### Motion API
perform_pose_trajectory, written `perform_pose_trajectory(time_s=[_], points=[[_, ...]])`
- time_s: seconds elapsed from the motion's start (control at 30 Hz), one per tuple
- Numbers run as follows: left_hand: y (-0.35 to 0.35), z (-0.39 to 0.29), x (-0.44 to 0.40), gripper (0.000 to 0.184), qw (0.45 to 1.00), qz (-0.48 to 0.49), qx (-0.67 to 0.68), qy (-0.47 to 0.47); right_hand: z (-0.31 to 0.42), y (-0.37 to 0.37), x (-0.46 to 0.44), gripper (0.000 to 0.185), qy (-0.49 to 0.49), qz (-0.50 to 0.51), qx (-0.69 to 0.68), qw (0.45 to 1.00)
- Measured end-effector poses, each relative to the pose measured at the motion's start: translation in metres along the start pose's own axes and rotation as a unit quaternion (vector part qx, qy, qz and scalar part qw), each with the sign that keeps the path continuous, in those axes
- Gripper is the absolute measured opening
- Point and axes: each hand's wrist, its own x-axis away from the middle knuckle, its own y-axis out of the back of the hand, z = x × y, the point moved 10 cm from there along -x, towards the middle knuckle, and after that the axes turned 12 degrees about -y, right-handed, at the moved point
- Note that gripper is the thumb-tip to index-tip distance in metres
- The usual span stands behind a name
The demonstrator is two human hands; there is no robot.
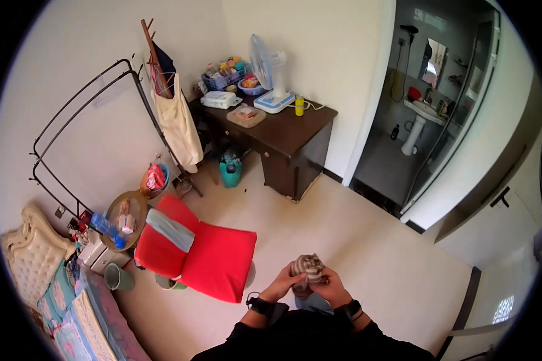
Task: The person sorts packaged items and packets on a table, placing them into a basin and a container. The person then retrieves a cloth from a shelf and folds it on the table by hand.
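Note:
In front of my body I hold a bunched brown-and-beige striped cloth (308,268) between both hands; its exact kind cannot be made out. My left hand (283,281) is closed on its left side, the thumb lying across the front. On the other side my right hand (335,290) grips the lower right of the bundle. Part of the cloth hangs below the fingers. Something light blue (313,302) shows beneath the hands, partly hidden. Both wrists wear dark bands.
A red chair (220,256) with a grey cloth (170,230) over its back stands to the left. Farther off is a dark desk (283,132) bearing a fan (265,66). A bed (81,319) lies at lower left, near a green bin (118,278). A bathroom doorway opens at right.

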Motion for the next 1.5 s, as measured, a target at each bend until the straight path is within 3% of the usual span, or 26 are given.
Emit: perform_pose_trajectory(time_s=[0.07,0.13,0.2,0.27,0.3,0.37,0.47,0.53,0.57,0.6,0.63,0.73,0.8,0.87,0.93,0.97,1.03,1.1,1.13,1.2,1.23,1.27,1.33,1.37,1.43,1.5], points=[[0.024,-0.020,-0.036,0.038,0.995,-0.034,-0.095,0.017,0.054,0.002,-0.026,0.034,0.127,0.000,0.238,0.963],[0.049,-0.047,-0.068,0.021,0.989,-0.091,-0.115,-0.003,0.090,0.013,-0.062,0.035,0.119,0.003,0.271,0.955],[0.091,-0.061,-0.094,0.015,0.979,-0.163,-0.124,-0.026,0.108,0.034,-0.112,0.037,0.125,-0.035,0.373,0.919],[0.123,-0.071,-0.108,0.013,0.963,-0.259,-0.054,-0.048,0.105,0.053,-0.158,0.034,-0.030,0.017,0.064,0.997],[0.127,-0.075,-0.117,0.013,0.964,-0.261,-0.005,-0.049,0.105,0.061,-0.178,0.033,-0.095,0.009,-0.093,0.991],[0.143,-0.076,-0.139,0.015,0.954,-0.285,0.071,-0.060,0.112,0.073,-0.209,0.031,-0.117,0.004,-0.113,0.987],[0.173,-0.068,-0.188,0.021,0.955,-0.287,0.061,-0.041,0.120,0.097,-0.253,0.017,-0.060,0.002,-0.019,0.998],[0.195,-0.061,-0.232,0.020,0.963,-0.269,0.032,-0.005,0.139,0.107,-0.284,0.020,0.053,-0.021,0.307,0.950],[0.205,-0.062,-0.253,0.020,0.967,-0.255,0.003,0.019,0.151,0.109,-0.298,0.020,0.055,-0.030,0.306,0.950],[0.210,-0.068,-0.279,0.021,0.970,-0.241,-0.020,0.019,0.145,0.128,-0.318,0.019,-0.067,-0.063,0.057,0.994],[0.220,-0.068,-0.305,0.020,0.972,-0.228,-0.050,0.022,0.131,0.134,-0.334,0.019,-0.178,-0.088,-0.198,0.960],[0.256,-0.064,-0.391,0.021,0.971,-0.163,-0.175,0.020,0.155,0.171,-0.396,0.023,-0.143,-0.135,-0.181,0.964],[0.258,-0.063,-0.437,0.023,0.972,-0.114,-0.186,0.083,0.175,0.180,-0.433,0.023,-0.118,-0.121,-0.173,0.970],[0.256,-0.069,-0.481,0.025,0.974,-0.111,-0.171,0.102,0.202,0.202,-0.466,0.025,-0.077,-0.184,-0.157,0.967],[0.224,-0.096,-0.524,0.030,0.999,-0.024,-0.020,0.024,0.237,0.206,-0.490,0.026,-0.067,-0.193,-0.165,0.965],[0.237,-0.074,-0.537,0.036,0.981,-0.080,0.156,0.079,0.257,0.203,-0.502,0.027,-0.058,-0.166,-0.181,0.968],[0.223,-0.100,-0.565,0.038,0.983,-0.064,0.163,0.052,0.291,0.196,-0.528,0.030,-0.052,-0.140,-0.198,0.969],[0.227,-0.108,-0.593,0.037,0.974,-0.080,0.210,0.014,0.332,0.195,-0.549,0.042,0.035,-0.147,-0.142,0.978],[0.234,-0.102,-0.606,0.037,0.973,-0.089,0.213,0.011,0.327,0.208,-0.566,0.042,0.027,-0.144,-0.138,0.979],[0.255,-0.084,-0.631,0.038,0.956,-0.132,0.261,0.022,0.311,0.253,-0.608,0.058,-0.001,-0.229,0.079,0.970],[0.282,-0.064,-0.637,0.032,0.952,-0.206,0.223,0.030,0.309,0.272,-0.617,0.062,-0.016,-0.312,0.159,0.937],[0.311,-0.041,-0.637,0.032,0.948,-0.222,0.225,0.021,0.296,0.287,-0.633,0.062,-0.027,-0.298,0.166,0.940],[0.403,0.008,-0.581,0.026,0.894,-0.433,-0.025,0.112,0.280,0.319,-0.657,0.058,-0.009,-0.320,0.260,0.911],[0.405,0.015,-0.568,0.026,0.884,-0.453,-0.027,0.112,0.273,0.324,-0.664,0.058,-0.023,-0.303,0.260,0.916],[0.409,-0.003,-0.558,0.020,0.873,-0.478,-0.096,0.024,0.260,0.333,-0.681,0.050,-0.084,-0.276,0.327,0.900],[0.389,-0.003,-0.545,0.022,0.854,-0.500,-0.114,0.088,0.255,0.330,-0.696,0.047,-0.068,-0.223,0.348,0.908]])
